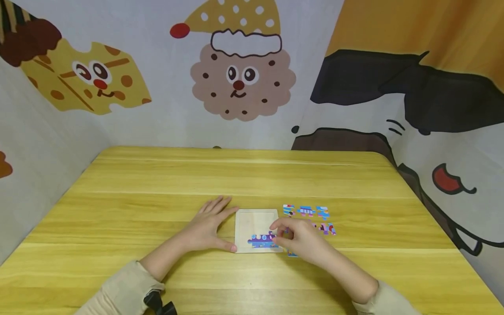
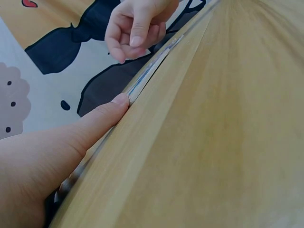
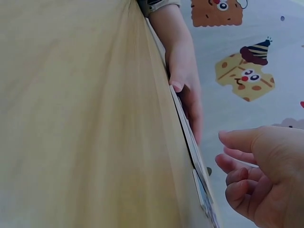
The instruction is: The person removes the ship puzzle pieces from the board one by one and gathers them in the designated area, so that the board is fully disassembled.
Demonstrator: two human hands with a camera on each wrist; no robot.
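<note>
A square, light wooden puzzle tray [image 1: 244,223] lies on the table, with joined purple-and-blue jigsaw pieces [image 1: 261,241] in its lower right part. My left hand [image 1: 204,227] is spread along the tray's left side, thumb at the near corner and index finger at the far one. In the left wrist view, that thumb [image 2: 107,111] rests against the tray's edge. My right hand [image 1: 301,238] hovers over the tray's right side, fingers loosely bent and thumb apart from them. No piece shows between its fingers in the right wrist view, where the hand [image 3: 266,175] appears beside the tray.
Several loose jigsaw pieces [image 1: 306,211] lie on the table right of the tray, some partly hidden beneath my right hand. The wooden table [image 1: 157,175] reaches back to a cartoon-printed cloth [image 1: 157,127]. A black strap [image 1: 159,304] sits at my left sleeve.
</note>
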